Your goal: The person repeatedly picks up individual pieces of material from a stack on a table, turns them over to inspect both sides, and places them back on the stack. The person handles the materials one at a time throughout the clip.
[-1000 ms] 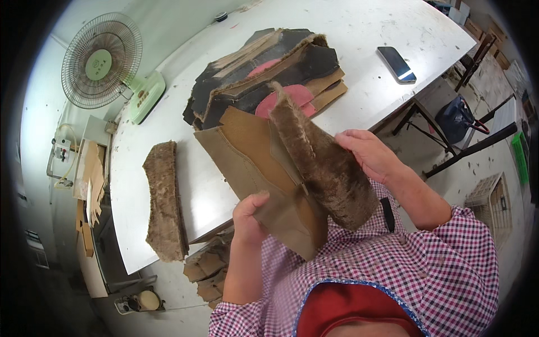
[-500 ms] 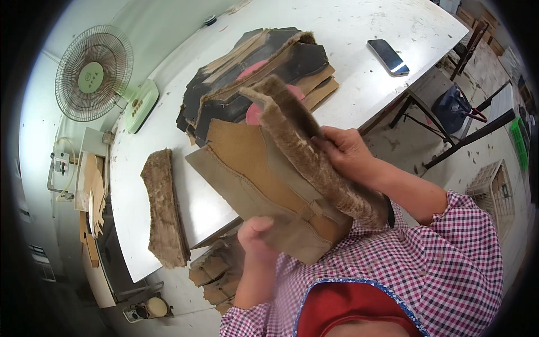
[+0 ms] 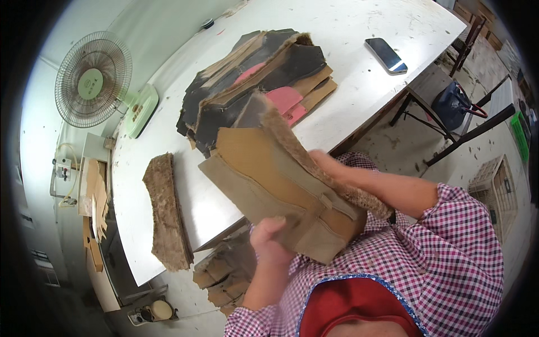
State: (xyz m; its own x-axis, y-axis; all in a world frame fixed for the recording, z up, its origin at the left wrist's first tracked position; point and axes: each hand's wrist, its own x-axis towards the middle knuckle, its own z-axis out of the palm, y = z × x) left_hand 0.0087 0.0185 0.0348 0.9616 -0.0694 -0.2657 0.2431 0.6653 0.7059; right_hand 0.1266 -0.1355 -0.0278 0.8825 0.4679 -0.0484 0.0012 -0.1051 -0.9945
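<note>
My left hand [image 3: 271,238] grips the lower edge of a tan and olive boot upper [image 3: 255,174], its thumb lying on the outer face. The upper is tilted up in front of my chest and shows a stitched seam and a small strap. Along its right side runs a brown fur lining piece [image 3: 292,137], lying against or just behind the upper. My right hand [image 3: 325,163] is at the far side of the fur, closed around it, with most of its fingers hidden behind the piece.
A stack of dark leather uppers [image 3: 269,70] with pink pieces [image 3: 285,100] lies on the white table [image 3: 337,33]. Left of me, a fur stack [image 3: 167,213] rests by the edge. Beyond are a phone [image 3: 386,55] and a fan [image 3: 92,80]. More tan pieces [image 3: 227,272] sit below the table.
My right hand has moved down and left with the fur piece, which now shows as a narrower strip beside the upper. The upper has shifted slightly right, and more pink shows behind.
</note>
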